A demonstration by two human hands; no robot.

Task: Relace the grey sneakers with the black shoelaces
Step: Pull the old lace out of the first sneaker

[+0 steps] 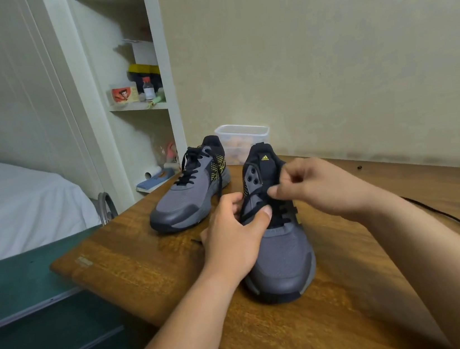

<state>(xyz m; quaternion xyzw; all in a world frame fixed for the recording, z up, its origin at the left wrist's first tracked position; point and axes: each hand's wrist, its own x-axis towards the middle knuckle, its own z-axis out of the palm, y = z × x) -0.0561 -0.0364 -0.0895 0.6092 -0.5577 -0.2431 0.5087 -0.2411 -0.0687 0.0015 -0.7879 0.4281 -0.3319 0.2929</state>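
While the far sneaker [185, 197] stands fully laced, the near sneaker [283, 258] looks about half done.
Both sit on the worktop [135, 263]. Lower rows carry black lace [252, 211]; upper eyelets [253, 180] are bare. Left hand [233, 241] grips the near sneaker's side, thumb on lace; right hand [318, 186] pinches the lace.

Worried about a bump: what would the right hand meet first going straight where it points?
Probably the left hand, just across the near sneaker; depth is unclear, so maybe its tongue first.
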